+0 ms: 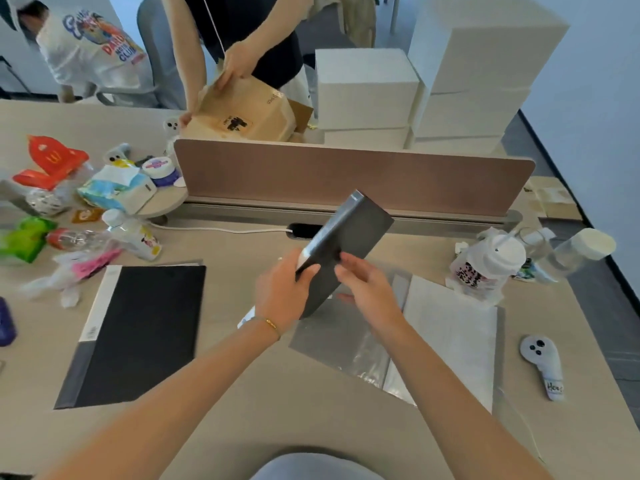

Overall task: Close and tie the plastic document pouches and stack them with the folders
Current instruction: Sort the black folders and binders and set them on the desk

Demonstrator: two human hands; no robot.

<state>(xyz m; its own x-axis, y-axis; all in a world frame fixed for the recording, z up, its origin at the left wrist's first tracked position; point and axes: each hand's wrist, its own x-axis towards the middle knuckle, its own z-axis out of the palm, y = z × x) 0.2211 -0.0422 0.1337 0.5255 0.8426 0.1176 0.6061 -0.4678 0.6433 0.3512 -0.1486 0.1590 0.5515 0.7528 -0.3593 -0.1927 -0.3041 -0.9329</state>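
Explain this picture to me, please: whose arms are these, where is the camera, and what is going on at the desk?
There is no machine here: a person wears a camera on the head, looking down at their own arms. The left hand and the right hand together hold a dark folder tilted up above the desk. A second black folder lies flat on the left. Under the hands lie clear plastic pouches with white paper. Snack packets clutter the far left; a lidded cup stands right. Another person handles a brown paper bag beyond the divider.
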